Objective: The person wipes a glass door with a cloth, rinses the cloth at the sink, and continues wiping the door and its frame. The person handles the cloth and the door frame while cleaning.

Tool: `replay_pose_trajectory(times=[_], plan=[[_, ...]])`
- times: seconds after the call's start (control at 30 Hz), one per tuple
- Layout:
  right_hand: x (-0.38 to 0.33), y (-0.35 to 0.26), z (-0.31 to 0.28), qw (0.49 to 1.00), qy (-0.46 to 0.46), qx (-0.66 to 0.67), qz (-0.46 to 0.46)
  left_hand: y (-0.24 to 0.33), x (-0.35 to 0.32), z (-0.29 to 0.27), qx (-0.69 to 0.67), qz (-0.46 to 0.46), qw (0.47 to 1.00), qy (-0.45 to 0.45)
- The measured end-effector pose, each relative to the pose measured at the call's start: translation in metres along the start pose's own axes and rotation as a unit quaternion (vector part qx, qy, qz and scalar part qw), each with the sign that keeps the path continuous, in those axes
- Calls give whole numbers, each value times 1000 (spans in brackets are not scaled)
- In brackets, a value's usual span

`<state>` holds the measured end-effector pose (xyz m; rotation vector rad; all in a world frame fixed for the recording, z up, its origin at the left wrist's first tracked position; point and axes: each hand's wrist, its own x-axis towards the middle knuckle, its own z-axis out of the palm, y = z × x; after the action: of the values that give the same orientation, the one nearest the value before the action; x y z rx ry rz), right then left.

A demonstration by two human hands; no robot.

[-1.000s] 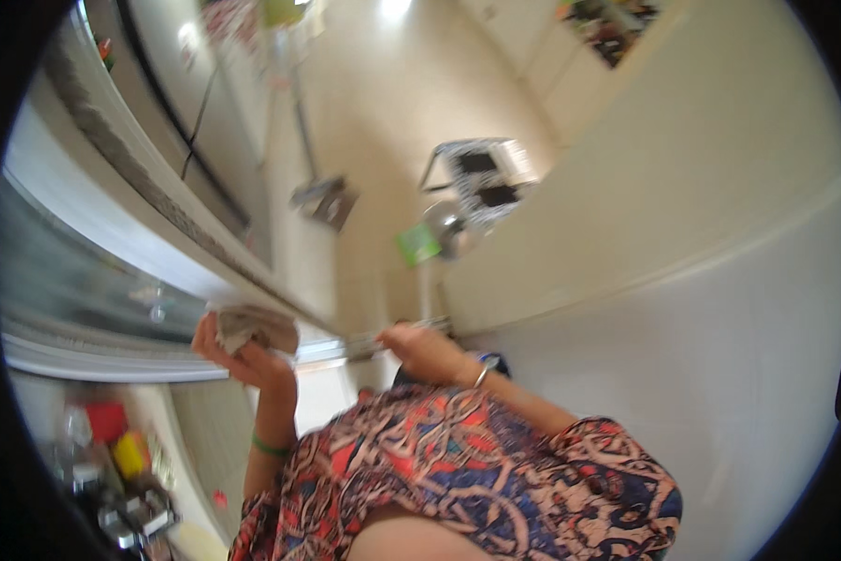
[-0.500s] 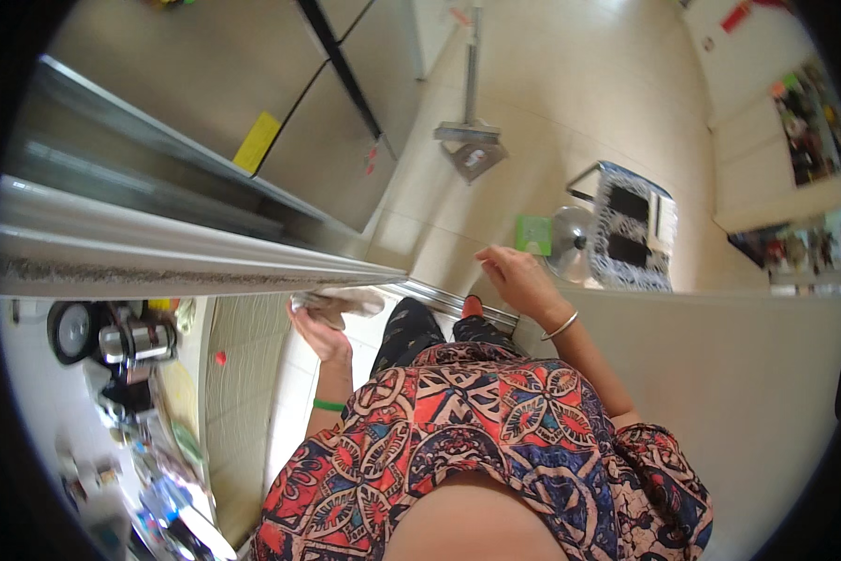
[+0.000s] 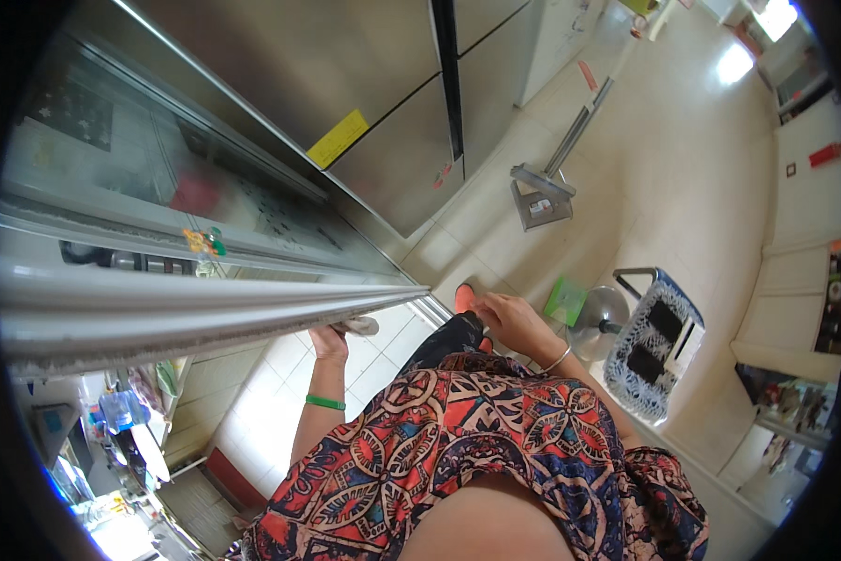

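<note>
My left hand (image 3: 328,343) is closed on a pale, greyish cloth (image 3: 359,325), beside the lower side of a white sliding door frame (image 3: 205,313). The frame's edge hides some of its fingers, and whether the cloth touches the frame I cannot tell. A green band circles that wrist. My right hand (image 3: 514,323), with a bangle at the wrist, hangs over my dark trousers near my thigh. Its fingers are loosely bent, and nothing shows in them.
A steel-coloured fridge (image 3: 383,140) stands ahead beyond the glass. On the tiled floor are a dustpan (image 3: 540,208) with a long handle, a green box (image 3: 564,301), a round metal lid (image 3: 600,323) and a chair with a fringed cover (image 3: 659,346). A cluttered counter lies left.
The view has turned, so the fridge, dustpan and chair sit farther right. The cloth shows less beside the door frame. My right hand has come down closer to my thigh.
</note>
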<state>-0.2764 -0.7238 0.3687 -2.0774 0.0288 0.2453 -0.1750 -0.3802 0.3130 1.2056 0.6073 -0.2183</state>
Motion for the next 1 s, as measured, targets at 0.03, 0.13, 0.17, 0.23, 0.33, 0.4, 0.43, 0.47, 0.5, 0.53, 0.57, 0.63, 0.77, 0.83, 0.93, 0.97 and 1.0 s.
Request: replay_pose_trajectory(times=[0.03,0.13,0.17,0.23,0.33,0.4,0.43,0.47,0.5,0.53,0.57,0.63,0.77,0.83,0.93,0.97,1.0], plan=[[9,1,-6,1000,-17,-10,1,-2,1,-2,-6,-5,1000,5],[37,3,-24,998,-48,-50,-9,13,-19,36,1,40,999,-19],[46,8,-28,996,-48,-67,-24,8,-14,34,4,60,998,-34],[40,5,-37,994,-58,-71,-51,-3,-43,30,-12,115,993,-27],[64,-5,-45,992,-99,-55,-54,-6,-56,43,-25,128,991,20],[79,-7,-45,987,-133,-39,-76,-6,-71,54,-41,158,986,28],[86,-10,-46,983,-157,-25,-91,-5,-75,60,-51,155,985,53],[92,-9,-44,977,-184,-22,-106,-14,-77,60,-73,151,983,78],[98,-8,-41,970,-211,-19,-121,-20,-76,59,-86,171,979,67],[105,-5,-37,963,-229,-24,-140,-25,-74,59,-98,192,975,57],[113,-3,-26,952,-257,-20,-164,-27,-79,53,-102,218,969,59],[126,-6,-20,935,-307,-59,-165,-36,-72,50,-96,230,964,95],[151,-42,-17,896,-381,-111,-202,-27,-85,41,-91,258,952,137],[163,-47,-21,878,-398,-145,-224,-42,-80,26,-141,258,946,139],[173,-65,0,846,-425,-172,-273,-61,-99,-23,-194,300,917,178],[176,-71,3,840,-432,-172,-281,-67,-106,-35,-219,294,909,198],[181,-74,9,830,-444,-171,-291,-76,-114,-45,-245,289,899,221]])
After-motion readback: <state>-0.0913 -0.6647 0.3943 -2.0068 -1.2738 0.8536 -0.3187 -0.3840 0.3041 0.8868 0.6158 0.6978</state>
